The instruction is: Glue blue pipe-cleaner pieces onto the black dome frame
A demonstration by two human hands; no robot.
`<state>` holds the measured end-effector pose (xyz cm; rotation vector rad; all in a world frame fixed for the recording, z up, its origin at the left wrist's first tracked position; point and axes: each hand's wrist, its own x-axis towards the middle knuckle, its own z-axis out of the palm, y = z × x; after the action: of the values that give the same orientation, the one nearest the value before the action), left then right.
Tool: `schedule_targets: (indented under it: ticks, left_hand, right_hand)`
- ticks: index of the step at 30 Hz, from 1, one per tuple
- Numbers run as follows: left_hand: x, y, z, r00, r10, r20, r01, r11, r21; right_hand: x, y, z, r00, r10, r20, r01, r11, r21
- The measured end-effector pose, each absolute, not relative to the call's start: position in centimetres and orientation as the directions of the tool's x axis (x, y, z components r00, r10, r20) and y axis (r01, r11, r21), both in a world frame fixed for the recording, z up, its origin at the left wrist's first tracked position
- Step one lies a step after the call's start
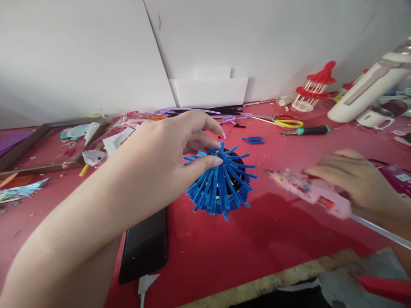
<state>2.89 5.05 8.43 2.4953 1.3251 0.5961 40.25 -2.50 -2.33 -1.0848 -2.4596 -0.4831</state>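
Observation:
A round piece made of blue pipe cleaners (213,188) stands on the red table, its strands fanning down and outward from a peak over a black part. My left hand (180,145) is closed at that peak, with the thumb on the near side and the fingers curled over the far side. Off to the right, my right hand (343,179) grips a pink hot glue gun (314,192), slightly blurred. Its nozzle points left toward the blue piece, apart from it. A clear glue stick (379,231) juts from the gun's rear.
Short blue pipe-cleaner bits (253,140), yellow-handled scissors (289,122) and pliers (311,130) lie behind. A red-roofed stick model (311,90), a white flask (362,87) and a mug (374,117) stand back right. A phone (146,244) lies under my left forearm; a wooden frame (38,128) lies left.

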Motion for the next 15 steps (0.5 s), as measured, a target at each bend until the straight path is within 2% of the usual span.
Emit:
schedule_targets:
  ticks: [3, 6, 9, 12, 15]
  left_hand:
    - [2.8, 5.1, 8.5, 0.503, 0.835, 0.224, 0.735, -0.549, 0.398]
    - [2.9, 5.1, 8.6, 0.497, 0.842, 0.21, 0.732, -0.537, 0.419]
    - [3.1, 5.1, 8.7, 0.487, 0.849, 0.202, 0.733, -0.524, 0.434]
    - [3.2, 4.9, 8.8, 0.486, 0.844, 0.225, 0.729, -0.534, 0.428]
    - [3.3, 4.7, 8.8, 0.479, 0.841, 0.253, 0.721, -0.541, 0.434]
  right_hand:
    - [43.2, -1.7, -3.9, -0.419, 0.873, 0.248, 0.907, 0.392, 0.152]
    - [45.0, -1.0, -4.4, -0.322, 0.94, 0.112, 0.943, 0.308, 0.127]
    - [44.9, 0.4, -3.1, -0.321, 0.94, 0.117, 0.945, 0.309, 0.107]
    - [42.4, 3.3, -1.5, -0.322, 0.93, 0.177, 0.946, 0.325, 0.01]
    - [38.6, 7.6, -1.1, -0.33, 0.938, 0.105, 0.942, 0.335, -0.031]
